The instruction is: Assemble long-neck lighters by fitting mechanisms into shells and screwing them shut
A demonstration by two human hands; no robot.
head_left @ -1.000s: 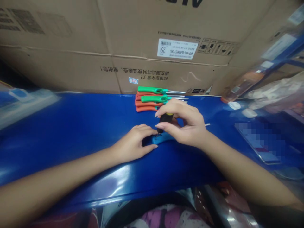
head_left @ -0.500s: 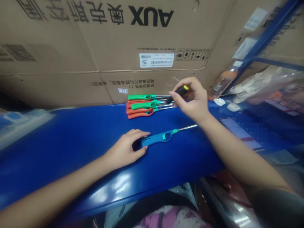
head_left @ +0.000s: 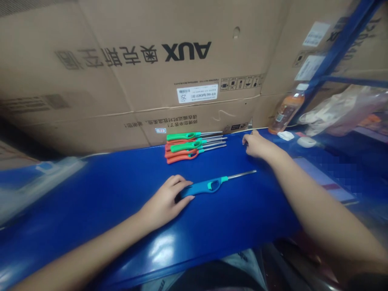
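Note:
A blue long-nosed lighter (head_left: 203,186) lies on the blue tabletop, its metal nozzle pointing right. My left hand (head_left: 169,198) grips the handle's left end between thumb and fingers. Farther back, my right hand (head_left: 257,145) rests low near the table's back edge, fingers curled inward; whatever is in them, if anything, is hidden. Left of that hand lies a stack of green lighters (head_left: 183,146) and orange lighters (head_left: 182,157), all with nozzles to the right. The black, yellow-ended handle seen earlier is out of sight.
A large cardboard box (head_left: 121,85) walls off the back of the table (head_left: 121,238). At the right stand an orange drink bottle (head_left: 286,113), white tissue (head_left: 285,136), a white rounded case (head_left: 306,142), plastic bags (head_left: 336,107) and a phone-like flat device (head_left: 318,173).
My right hand has gone right and down to the table's back, and the black handle it held no longer shows. My left hand keeps its hold on the blue lighter. The view has tilted up.

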